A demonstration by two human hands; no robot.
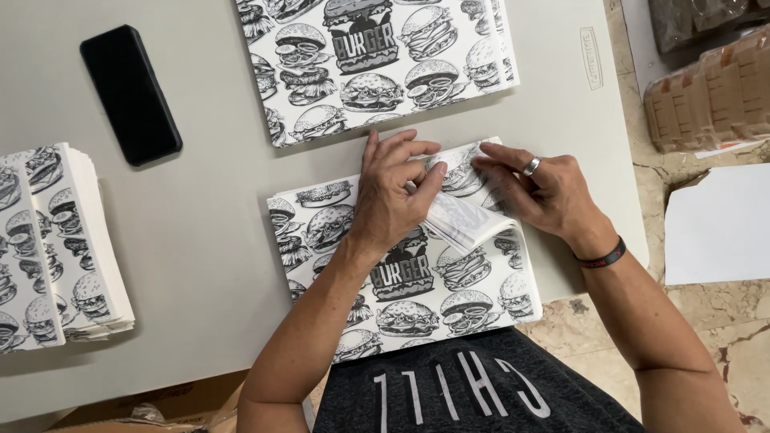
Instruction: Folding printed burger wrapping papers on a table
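we find a stack of burger-printed paper sheets [417, 297] lying flat at the near edge of the surface [208, 232], directly in front of the person. the top sheet's far right corner is folded back toward the middle, forming a raised flap [465, 220]. the left hand [393, 196] lies on the stack, fingers curled, thumb and forefinger pinching the flap's edge. the right hand [537, 192], wearing a ring, lies half-open with fingertips pressing on the folded corner; it grips nothing that we can see. a wristband [601, 256] sits on the right wrist. a second printed stack [377, 60] lies just beyond, a third [56, 248] at the left edge. a black phone [130, 94] rests at far left. brown cartons [710, 92] stand on the floor to the right.
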